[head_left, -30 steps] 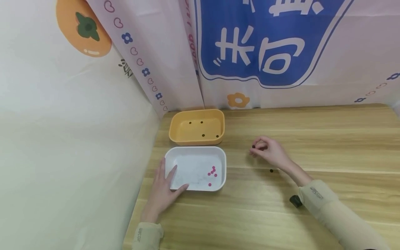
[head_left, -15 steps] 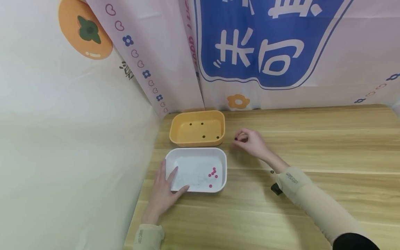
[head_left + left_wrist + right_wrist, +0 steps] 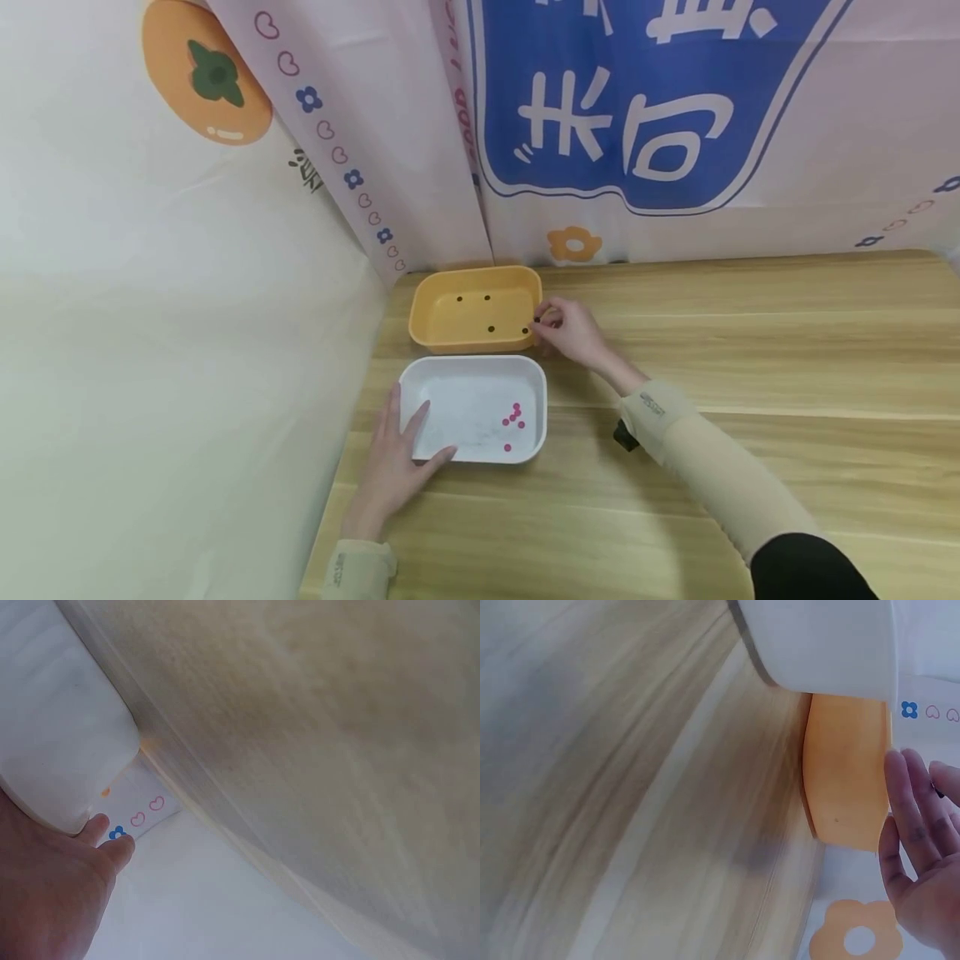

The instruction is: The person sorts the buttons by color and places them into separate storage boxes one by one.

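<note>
My right hand [image 3: 567,332] pinches a small round black piece [image 3: 537,320] between thumb and fingertips. It is at the right rim of the yellow tray [image 3: 450,342], where several similar black pieces lie. In the right wrist view, the black piece [image 3: 940,793] shows as a dark spot at the fingertips, and the yellow tray [image 3: 847,772] is beside the hand. My left hand [image 3: 392,467] rests with spread, mostly straight fingers on the left end of the white tray [image 3: 450,425]. Several small pink discs [image 3: 514,415] lie in that tray's right part.
Both trays stand one behind the other on the wooden table [image 3: 750,350], near its left edge. A printed cloth [image 3: 525,225] hangs along the back, and a white cloth [image 3: 187,375] covers the left side. A dark object [image 3: 625,436] shows at the right cuff.
My right hand has moved left from over the open table to the yellow tray's right rim, carrying the black piece. The left hand stays on the white tray.
</note>
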The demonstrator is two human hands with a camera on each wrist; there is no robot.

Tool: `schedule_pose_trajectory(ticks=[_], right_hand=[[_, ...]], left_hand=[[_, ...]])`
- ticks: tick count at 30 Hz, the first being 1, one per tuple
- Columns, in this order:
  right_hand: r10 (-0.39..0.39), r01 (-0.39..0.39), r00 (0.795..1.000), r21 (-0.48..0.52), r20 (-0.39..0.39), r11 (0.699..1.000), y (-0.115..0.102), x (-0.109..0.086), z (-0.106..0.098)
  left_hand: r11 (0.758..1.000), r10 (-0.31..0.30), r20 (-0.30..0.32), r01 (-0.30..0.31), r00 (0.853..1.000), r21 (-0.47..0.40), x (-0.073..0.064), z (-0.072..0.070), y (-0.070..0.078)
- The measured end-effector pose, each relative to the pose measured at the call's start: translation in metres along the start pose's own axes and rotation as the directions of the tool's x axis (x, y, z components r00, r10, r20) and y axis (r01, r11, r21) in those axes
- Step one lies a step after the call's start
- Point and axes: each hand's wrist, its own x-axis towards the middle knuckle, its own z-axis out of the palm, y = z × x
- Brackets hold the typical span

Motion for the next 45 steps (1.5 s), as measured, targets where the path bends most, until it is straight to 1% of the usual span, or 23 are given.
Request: schedule_pose_trajectory(ticks=[4,13,19,22,26,29,34,40,45], right_hand=[[0.008,-0.008,1.0,-0.019,-0.015,1.0,0.0,0.005,0.003],[0.026,-0.026,1.0,-0.024,-0.011,0.999,0.001,0.01,0.012],[0.037,-0.038,0.999,-0.047,-0.017,0.998,0.001,0.012,0.018],[0.028,-0.029,0.999,-0.037,-0.022,0.999,0.003,0.011,0.017],[0.003,-0.003,0.999,-0.013,-0.041,1.0,0.006,0.009,0.014],[-0.006,0.006,0.999,0.013,-0.046,1.0,0.006,0.004,0.011],[-0.008,0.009,1.0,0.067,-0.025,0.998,0.008,-0.008,0.001],[-0.016,0.016,1.0,0.026,-0.015,1.0,0.013,-0.03,-0.016],[-0.028,0.028,1.0,0.017,0.0,0.999,0.023,-0.05,-0.027]], left_hand=[[1.0,0.005,-0.007,-0.005,1.0,-0.011,0.0,0.002,0.0],[1.0,0.02,-0.023,-0.021,1.0,-0.021,-0.001,0.005,0.001],[0.999,0.021,-0.024,-0.021,0.999,-0.028,-0.002,0.01,0.0],[0.999,0.018,-0.02,-0.019,1.0,-0.027,-0.002,0.011,0.0],[0.999,0.016,-0.019,-0.016,1.0,-0.035,-0.003,0.009,0.002],[0.999,0.012,-0.013,-0.012,1.0,-0.034,-0.003,0.007,0.004],[1.0,0.006,-0.008,-0.006,1.0,-0.024,-0.001,0.005,0.005],[1.0,-0.002,-0.003,0.002,1.0,-0.025,0.002,0.002,0.004],[1.0,-0.009,-0.002,0.009,1.0,-0.009,0.002,0.001,0.002]])
